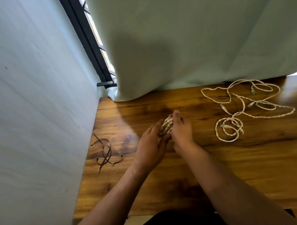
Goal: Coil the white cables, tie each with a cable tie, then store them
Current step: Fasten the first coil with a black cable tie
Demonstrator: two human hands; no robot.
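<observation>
One coiled cable (167,127) is between the two hands, over the middle of the tabletop (168,182); whether it touches the wood, I cannot tell. The right hand (180,131) grips it from the right side, with the fingers curled around the bundle and the thumb standing up at its top. The left hand (150,148) comes from the left side, palm turned toward the coil, with the fingers almost straight and laid flat against it. Both forearms are bare and reach forward from the bottom edge of the view.

The coil is white to cream in colour and looks twisted like a rope. Several turns lie tight side by side, and only the upper part shows between the hands.

To the right, well apart from the hands, the loose white cables (242,107) lie spread on the tabletop in open loops that cross each other, with small plugs at some ends. To the left, near the table edge, a few black cable ties (105,152) lie in a small crossed heap.

Behind the tabletop hangs a pale green curtain (191,36), and its hem rests on the back edge. A pale wall (26,105) is on the left, with a dark window frame (87,42) between wall and curtain.
</observation>
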